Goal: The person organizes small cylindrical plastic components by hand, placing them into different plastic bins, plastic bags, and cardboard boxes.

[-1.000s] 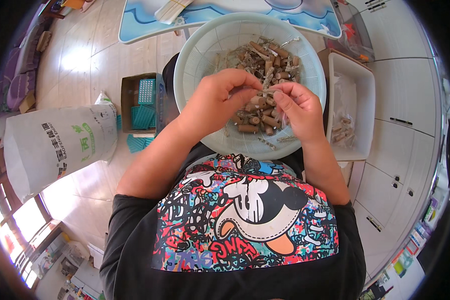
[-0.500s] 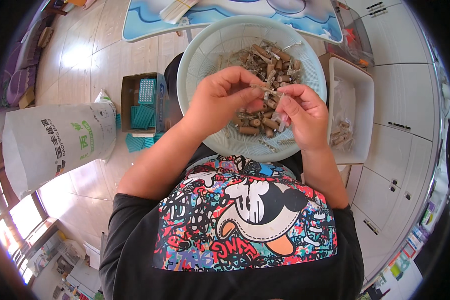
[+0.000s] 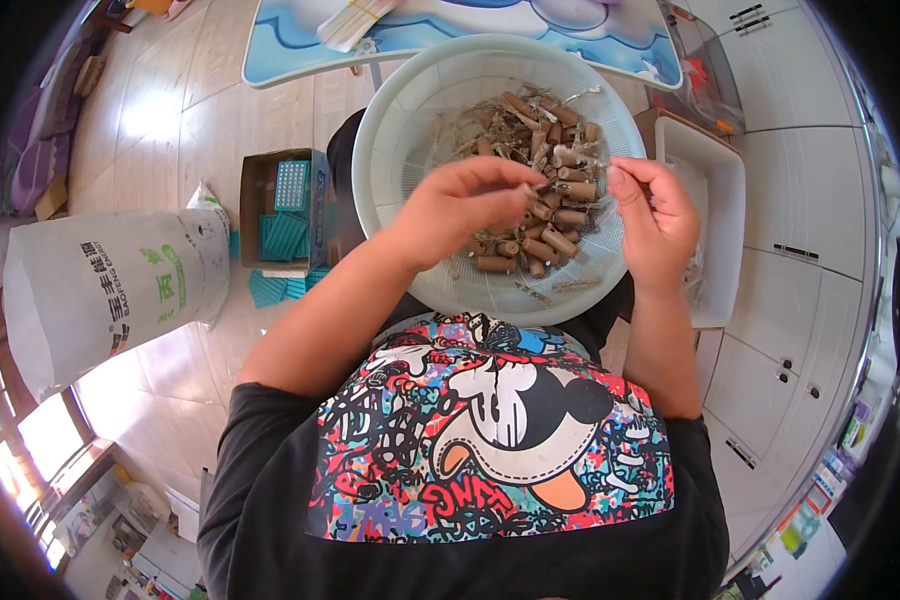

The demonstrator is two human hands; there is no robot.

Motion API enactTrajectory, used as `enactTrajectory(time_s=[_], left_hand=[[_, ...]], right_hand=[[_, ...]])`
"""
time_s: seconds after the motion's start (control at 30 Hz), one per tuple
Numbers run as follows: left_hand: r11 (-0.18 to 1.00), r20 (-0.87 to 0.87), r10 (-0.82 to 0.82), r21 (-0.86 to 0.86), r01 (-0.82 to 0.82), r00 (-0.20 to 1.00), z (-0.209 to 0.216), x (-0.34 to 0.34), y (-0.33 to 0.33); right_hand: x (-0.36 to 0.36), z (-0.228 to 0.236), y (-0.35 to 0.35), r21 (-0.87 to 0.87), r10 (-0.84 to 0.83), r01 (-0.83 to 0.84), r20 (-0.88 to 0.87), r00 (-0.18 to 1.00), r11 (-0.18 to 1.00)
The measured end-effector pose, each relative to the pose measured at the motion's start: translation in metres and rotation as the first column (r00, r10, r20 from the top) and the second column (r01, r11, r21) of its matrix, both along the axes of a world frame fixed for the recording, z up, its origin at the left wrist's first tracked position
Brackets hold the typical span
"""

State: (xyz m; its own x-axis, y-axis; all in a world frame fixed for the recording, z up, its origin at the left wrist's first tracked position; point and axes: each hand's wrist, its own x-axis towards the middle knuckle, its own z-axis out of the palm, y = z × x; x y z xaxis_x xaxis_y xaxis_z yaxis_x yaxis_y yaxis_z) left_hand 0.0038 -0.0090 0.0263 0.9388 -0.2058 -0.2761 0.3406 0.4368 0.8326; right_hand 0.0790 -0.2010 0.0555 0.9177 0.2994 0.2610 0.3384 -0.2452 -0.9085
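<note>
A large pale basin with mesh sides sits over my lap, holding several small brown cylinders mixed with dry, straw-like strands. Above the middle of the pile, my left hand has its thumb and fingers pinched together; what is between them is too small and blurred to make out. My right hand is over the basin's right rim, thumb and forefinger closed on the end of a thin, pale translucent strip. That strip stretches leftward over the cylinders.
At the left stand a box with teal perforated blocks and a big white sack. A blue-patterned table bearing a bundle of pale sticks is beyond the basin. Right of it is a white bin, beside white cabinets.
My hands have drawn apart. The right one moved rightward with the translucent strip, while the left shifted slightly, leaving more of the brown cylinders visible between them.
</note>
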Motion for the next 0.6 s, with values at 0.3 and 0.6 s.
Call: enactTrajectory(time_s=[0.3, 0.6], left_hand=[[0.971, -0.021, 0.238, -0.023, -0.238, 0.971, 0.018, -0.006, -0.002], [0.962, -0.028, 0.274, 0.002, -0.274, 0.961, 0.014, -0.009, -0.012]], right_hand=[[-0.014, -0.004, 0.01, -0.022, 0.406, -0.432, -0.304, 0.862, 0.902], [-0.027, -0.011, 0.024, 0.12, 0.299, -0.274, -0.371, 0.879, 0.954]])
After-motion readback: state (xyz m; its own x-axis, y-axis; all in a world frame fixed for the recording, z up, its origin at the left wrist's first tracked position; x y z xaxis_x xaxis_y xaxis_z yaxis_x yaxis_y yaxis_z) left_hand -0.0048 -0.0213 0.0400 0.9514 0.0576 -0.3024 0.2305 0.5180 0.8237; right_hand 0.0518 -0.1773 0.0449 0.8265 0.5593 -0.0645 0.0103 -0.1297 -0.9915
